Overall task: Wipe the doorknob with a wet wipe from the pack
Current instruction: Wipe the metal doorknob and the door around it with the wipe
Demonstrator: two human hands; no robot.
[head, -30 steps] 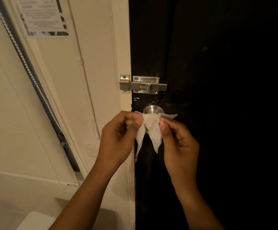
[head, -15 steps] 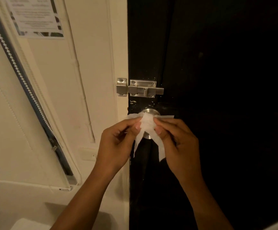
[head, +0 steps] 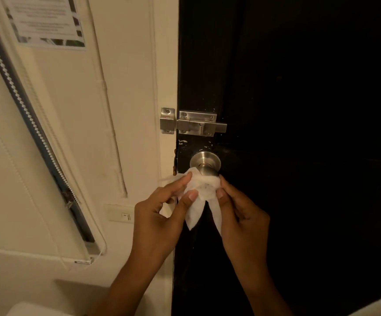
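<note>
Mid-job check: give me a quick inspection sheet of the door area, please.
Surface: dark door, paint chipped beside the knob.
Job's things: steel doorknob partly exposed; white wet wipe draped over its front, grey smudge showing; pack nothing seen.
Clutter: nothing seen.
Hands: left hand and right hand both pinch the wipe.
Cables: blind cord hangs along the wall.
Surroundings: slide bolt above the knob, wall switch, posted notice.

doorknob (head: pixel 205 162): round steel, on dark door | wet wipe (head: pixel 202 192): white, crumpled, draped over knob
</note>
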